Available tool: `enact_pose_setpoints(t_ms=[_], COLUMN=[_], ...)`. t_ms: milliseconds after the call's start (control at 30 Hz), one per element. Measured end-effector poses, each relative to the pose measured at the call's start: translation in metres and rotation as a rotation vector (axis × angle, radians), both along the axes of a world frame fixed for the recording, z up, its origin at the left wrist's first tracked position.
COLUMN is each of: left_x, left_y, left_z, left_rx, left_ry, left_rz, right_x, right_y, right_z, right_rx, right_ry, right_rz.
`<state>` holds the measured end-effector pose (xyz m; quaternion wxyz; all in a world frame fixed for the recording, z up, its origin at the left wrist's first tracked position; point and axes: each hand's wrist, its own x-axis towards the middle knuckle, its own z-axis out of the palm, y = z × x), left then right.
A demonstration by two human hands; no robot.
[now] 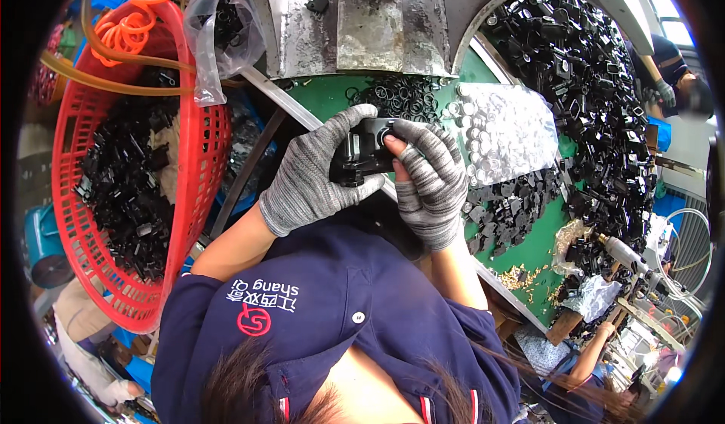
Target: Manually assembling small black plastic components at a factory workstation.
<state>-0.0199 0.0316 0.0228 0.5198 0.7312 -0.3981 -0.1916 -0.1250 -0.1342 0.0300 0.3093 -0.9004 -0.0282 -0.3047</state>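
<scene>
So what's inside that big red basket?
The red basket is full of small black plastic parts, piled high. What lies under the pile, and the basket's bottom, is covered.

Bright, even daylight, glare from a window (664, 5) at upper right, soft shadows, strong fisheye bending with black corners, centre sharp, right edge slightly blurred.
</scene>
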Motion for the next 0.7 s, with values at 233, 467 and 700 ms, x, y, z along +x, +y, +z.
enact_pose_setpoints(t_ms=[233, 467, 700], left_x=[-0.003, -0.004, -0.007], left_y=[-0.001, -0.002, -0.002], left_z=[0.001, 0.002, 0.003], left_rx=[0.029, 0.013, 0.045], left_ry=[-0.027, -0.005, 0.048], left_rz=[-0.015, -0.005, -0.030], right_x=[-0.004, -0.006, -0.011], right_y=[-0.002, 0.005, 0.001], right_z=[-0.001, 0.001, 0.003], right_rx=[0.073, -0.035, 0.042], right_ry=[0.086, 0.032, 0.083], right_rz=[-0.028, -0.084, -0.071])
